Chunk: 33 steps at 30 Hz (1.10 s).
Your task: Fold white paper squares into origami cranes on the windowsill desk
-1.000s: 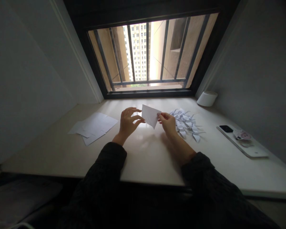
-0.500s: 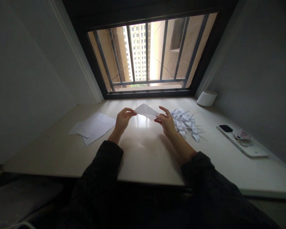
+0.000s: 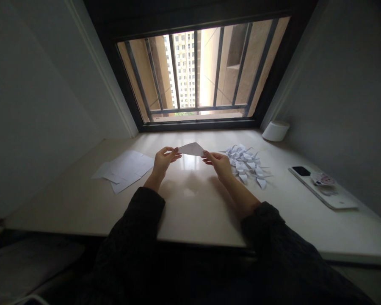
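A folded piece of white paper (image 3: 192, 149), roughly kite-shaped, is stretched between both hands above the pale sill. My left hand (image 3: 164, 162) pinches its left tip between thumb and fingers. At the opposite tip, my right hand (image 3: 218, 163) pinches the paper the same way. Just right of my right hand lies a heap of small folded paper pieces (image 3: 244, 163), which look like paper cranes. To the left of my left hand, flat sheets of white paper (image 3: 130, 165) overlap in a loose stack.
A white phone (image 3: 333, 197) with a round cartoon grip lies at the right. Against the right wall stands a white cylindrical object (image 3: 275, 131). The barred window (image 3: 197, 125) bounds the sill (image 3: 190, 220) at the back.
The paper has become narrower and flatter, looking folded over. My right hand has shifted slightly left, and its raised index finger has come down onto the paper.
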Available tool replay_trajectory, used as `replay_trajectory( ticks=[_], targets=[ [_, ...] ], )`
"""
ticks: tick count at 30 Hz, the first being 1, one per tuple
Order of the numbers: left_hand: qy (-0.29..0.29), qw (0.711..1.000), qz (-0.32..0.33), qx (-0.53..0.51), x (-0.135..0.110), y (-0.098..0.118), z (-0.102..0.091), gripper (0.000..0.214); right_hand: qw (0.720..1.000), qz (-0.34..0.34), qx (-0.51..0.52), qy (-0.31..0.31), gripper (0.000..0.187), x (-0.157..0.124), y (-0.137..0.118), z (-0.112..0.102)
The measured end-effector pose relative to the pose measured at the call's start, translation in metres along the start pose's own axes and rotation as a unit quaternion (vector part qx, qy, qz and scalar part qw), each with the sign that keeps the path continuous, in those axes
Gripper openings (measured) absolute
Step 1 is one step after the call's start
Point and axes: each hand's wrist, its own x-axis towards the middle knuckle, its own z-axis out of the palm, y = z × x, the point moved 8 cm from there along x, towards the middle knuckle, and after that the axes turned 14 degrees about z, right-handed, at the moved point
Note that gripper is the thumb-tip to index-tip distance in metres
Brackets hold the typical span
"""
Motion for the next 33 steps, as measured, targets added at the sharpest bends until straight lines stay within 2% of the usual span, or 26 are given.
replay_trajectory(
  ticks=[7, 11, 17, 21, 25, 29, 33],
  targets=[
    [-0.012, 0.999, -0.014, -0.032, -0.003, -0.002, 0.009, 0.039, 0.993, -0.03, 0.005, 0.111, 0.039, 0.0, -0.003, -0.019],
    [0.0, 0.999, -0.016, -0.035, -0.004, -0.003, 0.008, 0.039, 0.989, -0.036, -0.011, 0.14, 0.039, -0.003, -0.004, -0.022],
    [0.003, 1.0, 0.01, 0.004, -0.003, 0.002, 0.004, 0.047, 0.992, -0.028, -0.026, 0.118, 0.04, -0.001, -0.001, -0.018],
    [-0.054, 0.998, 0.032, 0.002, -0.004, 0.005, 0.015, 0.058, 0.997, 0.012, -0.002, 0.08, 0.041, 0.003, 0.007, -0.013],
    [-0.11, 0.992, 0.042, -0.044, -0.007, 0.004, 0.03, 0.053, 0.997, 0.046, 0.05, 0.019, 0.041, 0.006, 0.017, -0.002],
    [-0.102, 0.995, -0.01, -0.017, -0.009, -0.009, 0.027, 0.071, 0.992, 0.057, 0.108, -0.004, 0.042, 0.006, 0.021, 0.004],
    [-0.065, 0.997, -0.042, -0.003, -0.008, -0.016, 0.017, 0.083, 0.994, 0.033, 0.099, -0.018, 0.052, 0.001, 0.013, 0.007]
  ],
)
